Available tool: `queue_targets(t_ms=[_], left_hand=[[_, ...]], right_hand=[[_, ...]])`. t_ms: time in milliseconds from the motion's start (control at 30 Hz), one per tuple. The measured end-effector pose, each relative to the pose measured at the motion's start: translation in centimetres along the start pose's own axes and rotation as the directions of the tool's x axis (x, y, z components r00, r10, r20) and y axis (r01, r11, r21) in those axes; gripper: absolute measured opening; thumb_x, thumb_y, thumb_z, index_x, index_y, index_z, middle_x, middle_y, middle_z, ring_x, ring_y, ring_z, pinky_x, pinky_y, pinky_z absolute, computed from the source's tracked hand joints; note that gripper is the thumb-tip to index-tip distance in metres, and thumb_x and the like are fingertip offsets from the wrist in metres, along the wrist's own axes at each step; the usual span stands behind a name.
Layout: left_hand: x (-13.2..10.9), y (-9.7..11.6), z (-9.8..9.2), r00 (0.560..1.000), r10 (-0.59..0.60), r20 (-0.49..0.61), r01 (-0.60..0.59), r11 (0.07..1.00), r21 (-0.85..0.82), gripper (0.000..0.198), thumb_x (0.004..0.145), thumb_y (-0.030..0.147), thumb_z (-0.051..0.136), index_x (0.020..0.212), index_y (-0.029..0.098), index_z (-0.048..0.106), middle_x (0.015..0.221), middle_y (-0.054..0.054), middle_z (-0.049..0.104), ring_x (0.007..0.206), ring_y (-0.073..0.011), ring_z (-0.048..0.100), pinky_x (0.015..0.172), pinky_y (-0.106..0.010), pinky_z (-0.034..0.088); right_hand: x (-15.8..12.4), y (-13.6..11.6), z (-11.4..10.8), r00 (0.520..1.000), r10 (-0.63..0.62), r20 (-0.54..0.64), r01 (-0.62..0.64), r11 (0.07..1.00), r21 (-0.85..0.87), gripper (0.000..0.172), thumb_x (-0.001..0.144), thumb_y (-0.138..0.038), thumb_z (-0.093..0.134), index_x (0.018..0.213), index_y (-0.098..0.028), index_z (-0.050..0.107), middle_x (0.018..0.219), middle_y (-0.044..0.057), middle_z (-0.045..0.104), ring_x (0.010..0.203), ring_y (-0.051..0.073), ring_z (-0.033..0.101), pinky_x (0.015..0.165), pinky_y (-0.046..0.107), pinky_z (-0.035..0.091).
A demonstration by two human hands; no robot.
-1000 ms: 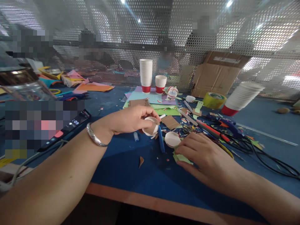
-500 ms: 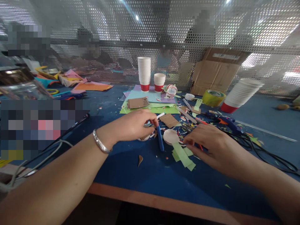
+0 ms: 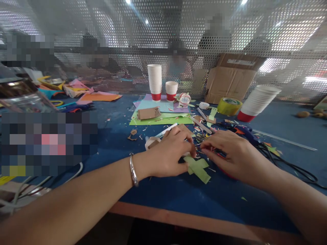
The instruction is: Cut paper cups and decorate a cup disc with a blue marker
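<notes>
My left hand (image 3: 172,153) reaches over a white paper disc, its fingers bent down around the disc and its thumb against green paper strips (image 3: 201,173). Most of the disc is hidden under the fingers. My right hand (image 3: 227,149) is just to the right, fingers curled and thumb close to the index finger. Part of a red curved object (image 3: 231,176) shows below its palm; its kind is hidden. Behind my left wrist lies another round paper piece (image 3: 150,143) with brown on it, and a white stick (image 3: 167,130) is beyond.
Paper cup stacks (image 3: 154,81) stand at the back, with another stack (image 3: 258,102) leaning right. Yellow tape (image 3: 229,106), a glue gun (image 3: 246,132) with a black cable, corrugated cardboard (image 3: 148,113) and paper scraps lie around. A perforated screen (image 3: 138,41) closes the far side.
My left hand has moved right and nearer, from beside a blue stick onto the paper disc. The blue stick is no longer visible. My right hand has stayed in nearly the same place.
</notes>
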State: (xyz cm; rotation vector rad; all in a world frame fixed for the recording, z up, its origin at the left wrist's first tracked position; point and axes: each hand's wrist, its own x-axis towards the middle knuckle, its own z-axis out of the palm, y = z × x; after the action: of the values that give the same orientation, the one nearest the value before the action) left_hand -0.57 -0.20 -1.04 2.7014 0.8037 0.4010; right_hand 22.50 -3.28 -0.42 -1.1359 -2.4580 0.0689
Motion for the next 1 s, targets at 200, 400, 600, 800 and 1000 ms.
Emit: queue_targets(t_ms=[200,400,600,800,1000], left_hand=[[0.5,0.1,-0.5,1.0,-0.026,-0.004,0.026,0.997,-0.07,0.009,0.079,0.016,0.063,0.085,0.021,0.067,0.112,-0.006,0.062,0.117,-0.0275,0.048,0.108,-0.047,0.033],[0.0,0.0,-2.1,0.975,-0.204,-0.087,0.157,0.912,-0.38,0.005,0.083,0.017,0.063,0.086,0.019,0.065,0.093,-0.002,0.07,0.086,-0.0167,0.062,0.08,-0.03,0.046],[0.0,-0.5,-2.2,0.883,-0.465,-0.065,0.236,0.558,-0.796,0.017,0.08,0.024,0.075,0.093,0.017,0.066,0.08,0.001,0.065,0.067,-0.0089,0.054,0.061,-0.023,0.041],[0.3,-0.7,-1.8,0.835,-0.55,0.027,0.217,0.283,-0.934,0.015,0.079,0.023,0.077,0.083,0.016,0.065,0.074,0.003,0.062,0.066,-0.0073,0.054,0.06,-0.021,0.039],[0.3,-0.6,-2.1,0.812,-0.582,0.03,0.199,0.229,-0.953,0.019,0.076,0.019,0.078,0.079,0.016,0.059,0.071,0.004,0.061,0.064,-0.0055,0.052,0.056,-0.019,0.036]], right_hand=[[0.1,0.5,-0.2,0.999,0.024,-0.027,-0.023,1.0,0.015,0.015,0.095,-0.024,0.055,0.09,-0.019,0.069,0.08,0.005,0.07,0.077,0.021,0.062,0.071,0.035,0.047],[0.0,0.9,-0.7,0.994,0.088,-0.06,-0.087,0.996,0.008,0.017,0.094,-0.028,0.056,0.09,-0.021,0.07,0.08,0.004,0.07,0.074,0.02,0.063,0.066,0.032,0.048],[-0.3,2.7,-1.5,0.956,0.29,0.051,-0.282,0.95,-0.135,0.019,0.091,-0.034,0.054,0.091,-0.023,0.07,0.082,0.003,0.071,0.068,0.019,0.064,0.058,0.03,0.045],[-0.6,3.5,-1.7,0.896,0.399,0.194,-0.331,0.892,-0.309,0.024,0.09,-0.042,0.051,0.087,-0.027,0.069,0.078,0.003,0.071,0.065,0.023,0.064,0.054,0.032,0.039],[-1.2,3.5,-2.0,0.887,0.382,0.26,-0.303,0.906,-0.297,0.02,0.088,-0.043,0.056,0.082,-0.026,0.064,0.084,0.004,0.07,0.069,0.023,0.064,0.057,0.033,0.041]])
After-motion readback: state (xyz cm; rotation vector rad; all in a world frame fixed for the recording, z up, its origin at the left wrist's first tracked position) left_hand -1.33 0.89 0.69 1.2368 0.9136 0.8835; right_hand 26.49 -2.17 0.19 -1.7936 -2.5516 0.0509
